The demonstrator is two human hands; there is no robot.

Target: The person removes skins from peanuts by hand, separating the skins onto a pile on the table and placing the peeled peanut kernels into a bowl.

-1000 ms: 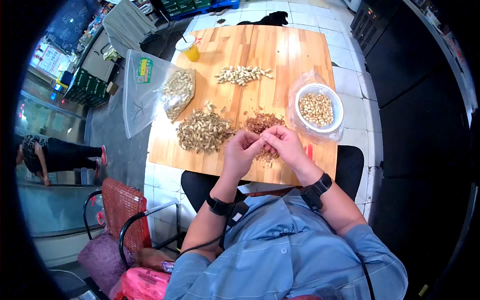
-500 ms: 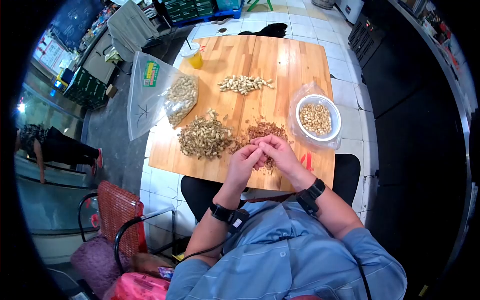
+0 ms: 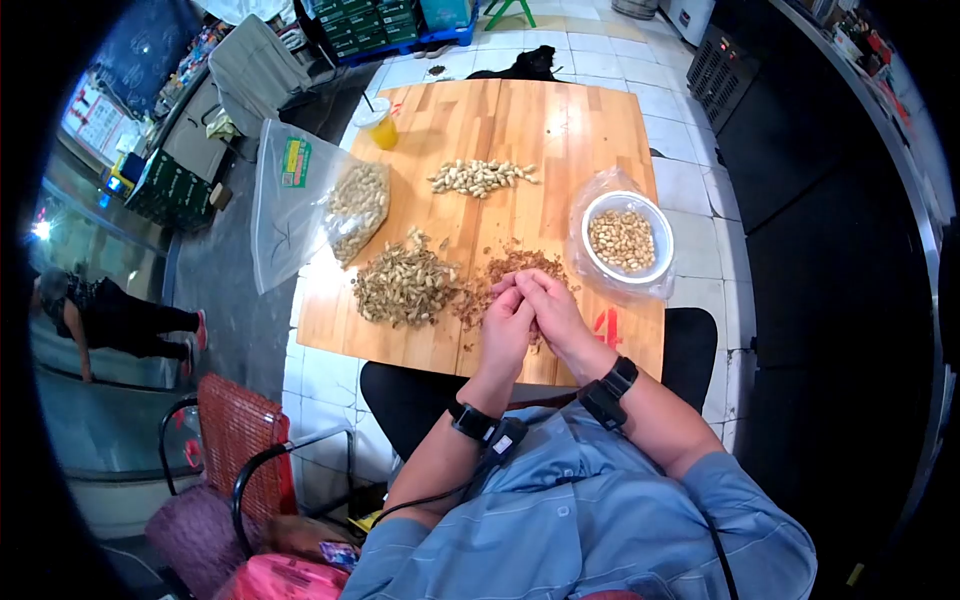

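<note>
Head view — from above, forward and down onto the table (image 3: pixel 590 130).

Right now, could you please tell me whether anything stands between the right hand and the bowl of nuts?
Nothing visible blocks the right hand from the bowl; between them lie mostly bare tabletop and the clear plastic around the bowl's outside.

glossy smooth wooden table (image 3: pixel 590 125) at centre, rough matt shells (image 3: pixel 405 285) left of centre, dry papery red skins (image 3: pixel 525 262) mid-frame, shiny clear plastic bag (image 3: pixel 285 225) upper left, smooth white plastic-looking bowl (image 3: pixel 665 245) right, matt blue cloth shirt (image 3: pixel 610 510) lower centre
</note>
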